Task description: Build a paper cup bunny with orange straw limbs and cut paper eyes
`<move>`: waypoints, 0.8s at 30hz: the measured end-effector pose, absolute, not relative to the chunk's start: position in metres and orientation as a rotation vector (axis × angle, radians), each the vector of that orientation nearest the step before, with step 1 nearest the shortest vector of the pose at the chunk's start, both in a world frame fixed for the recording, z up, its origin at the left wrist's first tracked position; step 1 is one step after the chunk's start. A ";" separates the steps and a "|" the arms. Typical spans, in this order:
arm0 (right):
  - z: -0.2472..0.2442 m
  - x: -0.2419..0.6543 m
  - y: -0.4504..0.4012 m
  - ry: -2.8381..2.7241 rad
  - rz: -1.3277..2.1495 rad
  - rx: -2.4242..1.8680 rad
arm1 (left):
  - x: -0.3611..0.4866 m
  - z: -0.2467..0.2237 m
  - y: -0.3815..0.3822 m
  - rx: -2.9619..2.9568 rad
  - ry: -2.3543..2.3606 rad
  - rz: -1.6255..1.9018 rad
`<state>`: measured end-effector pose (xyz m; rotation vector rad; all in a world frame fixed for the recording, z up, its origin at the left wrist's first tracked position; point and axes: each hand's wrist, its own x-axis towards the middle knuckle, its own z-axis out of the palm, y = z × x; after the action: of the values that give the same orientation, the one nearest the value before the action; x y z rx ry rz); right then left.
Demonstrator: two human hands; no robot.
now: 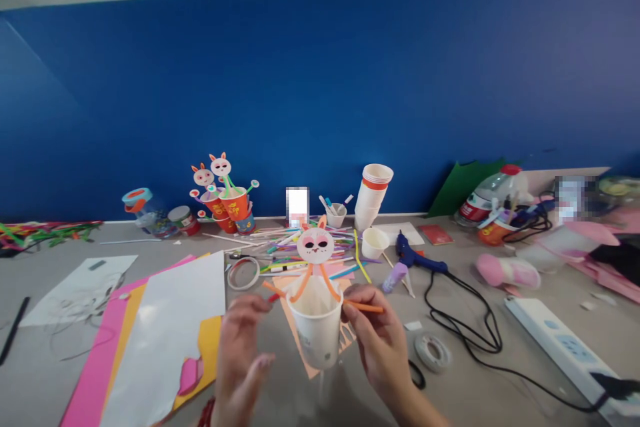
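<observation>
A white paper cup [317,340] stands upright between my hands. Out of its mouth rises a pink-and-white paper cat face [315,245] with orange ears, on two bent orange straws [327,280]. Short orange ends stick out at both sides of the rim. My right hand [377,330] pinches the orange straw end [367,307] on the right, close against the cup. My left hand [245,347] is curved beside the cup's left side, thumb and fingers apart. A small red bit shows at its fingertips; I cannot make out what it is.
Behind the cup lie many loose straws and pens. Decorated red cups [234,203] stand back left, stacked white cups [373,197] back right. A blue glue gun [420,260] trails a black cord towards a power strip [560,340]. Coloured paper [165,320] lies left, a tape roll [433,351] right.
</observation>
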<state>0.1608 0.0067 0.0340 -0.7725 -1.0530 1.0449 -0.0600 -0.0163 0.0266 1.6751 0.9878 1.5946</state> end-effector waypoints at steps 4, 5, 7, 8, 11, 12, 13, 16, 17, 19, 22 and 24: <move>0.037 0.156 0.002 -1.149 1.004 -0.784 | -0.025 0.028 -0.008 1.216 0.751 1.368; 0.038 0.155 0.001 -1.176 0.995 -0.788 | -0.021 0.028 -0.008 1.136 0.712 1.320; 0.038 0.153 -0.001 -1.198 0.996 -0.789 | -0.018 0.026 -0.009 1.026 0.677 1.273; 0.038 0.153 -0.002 -1.193 1.007 -0.785 | -0.019 0.024 -0.009 0.996 0.682 1.269; 0.036 0.153 -0.005 -1.151 1.052 -0.766 | -0.022 0.016 -0.010 0.988 0.717 1.284; 0.035 0.154 -0.005 -1.144 1.062 -0.763 | -0.023 0.014 -0.010 0.997 0.724 1.290; 0.035 0.154 -0.006 -1.146 1.065 -0.766 | -0.023 0.013 -0.010 1.003 0.728 1.297; 0.033 0.159 -0.005 -1.209 1.012 -0.778 | -0.022 0.012 -0.010 0.988 0.743 1.311; 0.033 0.161 -0.004 -1.243 0.983 -0.778 | -0.021 0.011 -0.010 0.978 0.751 1.312; 0.034 0.166 -0.001 -1.315 0.930 -0.762 | -0.019 0.009 -0.012 0.958 0.765 1.319; 0.037 0.173 0.006 -1.472 0.858 -0.650 | -0.016 0.003 -0.016 0.942 0.755 1.343; 0.040 0.176 0.010 -1.568 0.790 -0.567 | -0.014 -0.003 -0.019 0.943 0.728 1.350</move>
<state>0.1760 0.0105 0.0396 -0.5665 -1.5679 0.7903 -0.0145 -0.0194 -0.0031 0.9430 0.7276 1.3499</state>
